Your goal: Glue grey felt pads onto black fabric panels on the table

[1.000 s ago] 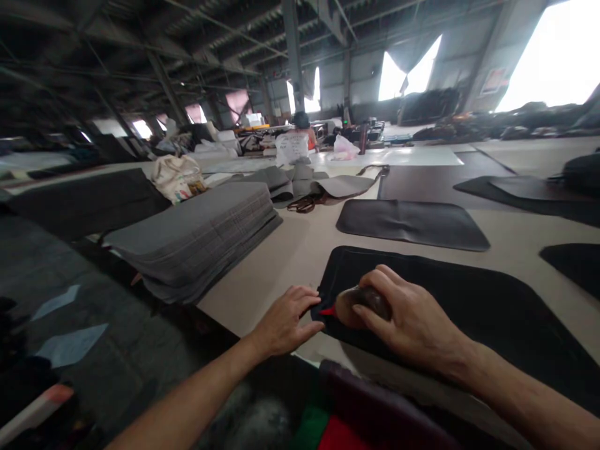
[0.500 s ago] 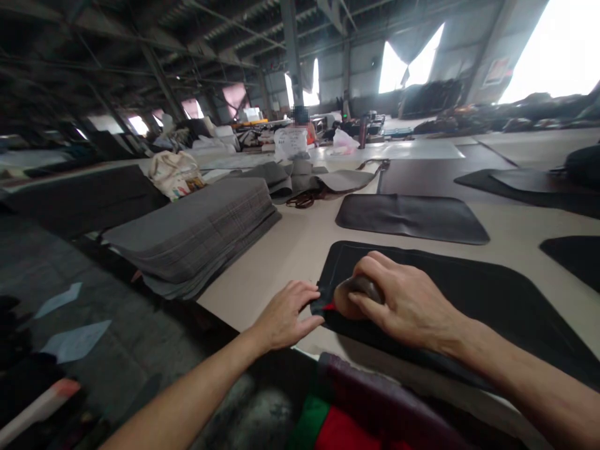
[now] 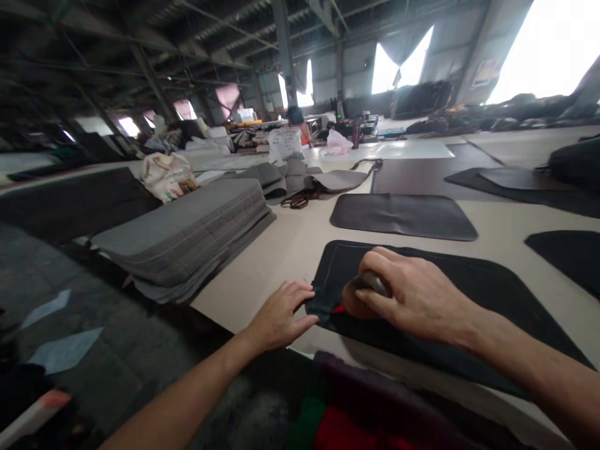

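Note:
A large black sheet point(image 3: 487, 294) with rounded corners lies on the pale table in front of me. My right hand point(image 3: 398, 294) is closed around a rounded brown tool point(image 3: 359, 297), held low over the sheet's left part. A small red piece point(image 3: 338, 308) shows at the tool's left side. At the sheet's left end, my left hand point(image 3: 285, 315) has its thumb and fingers apart, with the fingertips touching the edge. Beyond it lies a smaller dark panel point(image 3: 403, 215).
A thick stack of grey sheets point(image 3: 187, 228) stands at the left table edge. A cloth bag point(image 3: 166, 175) sits behind it. Grey pieces point(image 3: 295, 178) and brown straps point(image 3: 299, 199) lie farther back. Another person point(image 3: 296, 122) is in the distance.
My right hand and the brown tool have moved slightly right along the black sheet, away from my left hand. The left hand stays at the sheet's end. The view has shifted a little.

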The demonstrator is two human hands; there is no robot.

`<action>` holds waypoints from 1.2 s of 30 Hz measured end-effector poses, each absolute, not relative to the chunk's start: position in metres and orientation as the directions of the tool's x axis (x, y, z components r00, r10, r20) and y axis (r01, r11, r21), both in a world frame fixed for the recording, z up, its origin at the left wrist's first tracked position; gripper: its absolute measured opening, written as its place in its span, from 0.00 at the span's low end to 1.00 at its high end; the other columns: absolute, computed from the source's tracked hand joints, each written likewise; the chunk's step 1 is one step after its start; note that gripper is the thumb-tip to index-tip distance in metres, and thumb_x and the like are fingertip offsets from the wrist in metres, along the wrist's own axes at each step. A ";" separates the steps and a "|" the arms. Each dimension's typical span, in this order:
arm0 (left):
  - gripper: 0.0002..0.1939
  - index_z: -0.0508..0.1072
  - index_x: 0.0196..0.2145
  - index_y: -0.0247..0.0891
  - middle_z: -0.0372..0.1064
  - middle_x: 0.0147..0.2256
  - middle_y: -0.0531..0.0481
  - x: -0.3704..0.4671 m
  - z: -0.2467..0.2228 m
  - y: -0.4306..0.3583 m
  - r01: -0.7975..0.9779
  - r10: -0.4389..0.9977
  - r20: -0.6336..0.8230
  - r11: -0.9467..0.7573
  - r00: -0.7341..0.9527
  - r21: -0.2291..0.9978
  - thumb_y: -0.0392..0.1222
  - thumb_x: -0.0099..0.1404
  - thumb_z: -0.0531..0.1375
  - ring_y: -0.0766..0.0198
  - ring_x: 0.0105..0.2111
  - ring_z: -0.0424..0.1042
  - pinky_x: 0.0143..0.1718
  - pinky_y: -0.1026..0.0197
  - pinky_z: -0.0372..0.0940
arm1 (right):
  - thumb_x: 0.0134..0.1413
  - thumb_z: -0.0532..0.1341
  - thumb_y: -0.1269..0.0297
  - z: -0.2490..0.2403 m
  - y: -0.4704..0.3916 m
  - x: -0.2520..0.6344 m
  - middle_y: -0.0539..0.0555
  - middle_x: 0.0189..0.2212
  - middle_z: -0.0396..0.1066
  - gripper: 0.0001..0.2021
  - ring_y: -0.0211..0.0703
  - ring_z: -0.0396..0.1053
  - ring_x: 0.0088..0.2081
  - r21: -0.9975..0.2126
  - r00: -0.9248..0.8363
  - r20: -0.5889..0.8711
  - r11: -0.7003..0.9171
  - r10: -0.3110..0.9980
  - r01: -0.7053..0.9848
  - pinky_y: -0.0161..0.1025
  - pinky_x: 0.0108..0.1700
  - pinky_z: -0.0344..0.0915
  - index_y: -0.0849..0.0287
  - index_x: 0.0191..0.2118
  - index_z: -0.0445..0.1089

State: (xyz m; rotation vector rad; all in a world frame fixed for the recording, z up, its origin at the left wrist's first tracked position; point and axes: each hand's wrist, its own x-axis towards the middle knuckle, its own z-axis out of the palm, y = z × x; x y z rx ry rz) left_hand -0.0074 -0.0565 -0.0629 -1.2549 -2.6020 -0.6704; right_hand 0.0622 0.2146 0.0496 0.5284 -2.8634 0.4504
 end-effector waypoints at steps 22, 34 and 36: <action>0.16 0.71 0.48 0.40 0.69 0.52 0.45 -0.007 -0.059 -0.054 0.764 0.711 0.293 0.540 -0.639 0.354 0.46 0.65 0.65 0.53 0.54 0.64 0.58 0.49 0.60 | 0.55 0.57 0.60 0.060 0.182 0.049 0.51 0.35 0.68 0.05 0.44 0.66 0.31 -0.241 -0.876 0.271 0.853 -0.399 -0.463 0.39 0.29 0.46 0.55 0.36 0.64; 0.19 0.71 0.51 0.39 0.69 0.53 0.43 -0.009 -0.062 -0.056 0.766 0.695 0.327 0.547 -0.641 0.338 0.46 0.65 0.64 0.53 0.54 0.66 0.58 0.48 0.61 | 0.53 0.58 0.60 0.075 0.217 0.054 0.48 0.31 0.68 0.05 0.43 0.62 0.30 -0.206 -0.916 0.191 0.898 -0.354 -0.390 0.39 0.30 0.46 0.54 0.32 0.62; 0.19 0.71 0.51 0.39 0.69 0.52 0.43 -0.009 -0.062 -0.056 0.766 0.695 0.327 0.547 -0.640 0.336 0.47 0.65 0.64 0.53 0.54 0.66 0.57 0.48 0.62 | 0.53 0.59 0.60 0.077 0.228 0.058 0.48 0.31 0.68 0.06 0.43 0.62 0.30 -0.201 -0.928 0.172 0.910 -0.332 -0.362 0.39 0.31 0.47 0.54 0.32 0.62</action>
